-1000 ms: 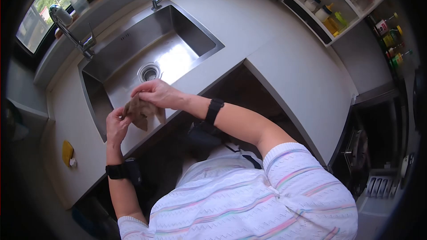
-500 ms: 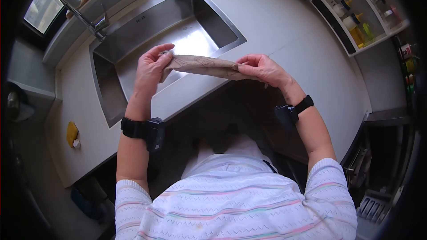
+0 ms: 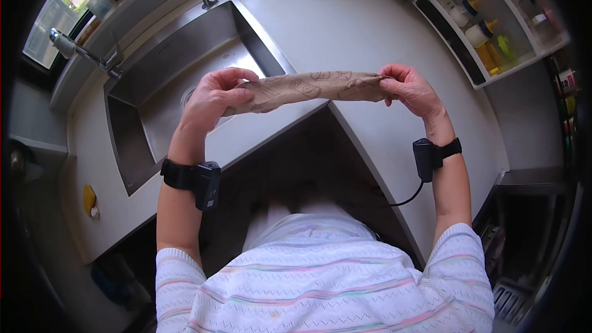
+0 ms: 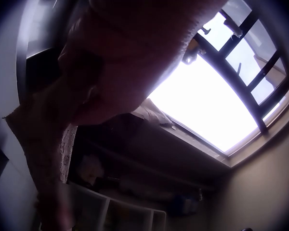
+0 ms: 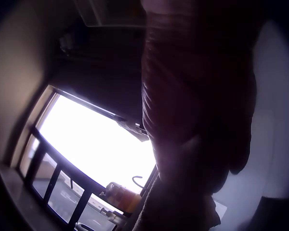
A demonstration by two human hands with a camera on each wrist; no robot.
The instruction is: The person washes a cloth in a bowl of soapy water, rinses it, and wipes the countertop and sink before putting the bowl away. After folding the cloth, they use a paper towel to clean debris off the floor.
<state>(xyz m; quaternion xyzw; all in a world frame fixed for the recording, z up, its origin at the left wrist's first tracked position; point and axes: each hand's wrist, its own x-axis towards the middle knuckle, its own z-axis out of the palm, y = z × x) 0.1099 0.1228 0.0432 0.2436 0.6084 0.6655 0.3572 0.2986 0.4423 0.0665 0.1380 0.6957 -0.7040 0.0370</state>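
A brown patterned cloth (image 3: 314, 88) is stretched in a long folded strip between two hands in the head view. The left hand (image 3: 213, 98) pinches its left end over the near side of the sink, and the right hand (image 3: 414, 89) pinches its right end above the counter. In the left wrist view the left hand (image 4: 130, 57) is dark, with part of the cloth (image 4: 41, 130) hanging at the left. The right hand (image 5: 197, 96) fills much of the right wrist view in shadow, the cloth (image 5: 171, 207) below it.
A steel sink (image 3: 129, 169) with a faucet (image 3: 92, 55) lies at the left. A yellow sponge (image 3: 89, 197) rests on the counter (image 3: 345, 37). Bottles (image 3: 481, 32) stand in a white shelf (image 3: 521, 37) at the upper right. The counter has an inner corner near the body.
From being bunched between close hands, the cloth has been drawn out lengthwise. The right hand has moved right, away from the left hand. The view has shifted too.
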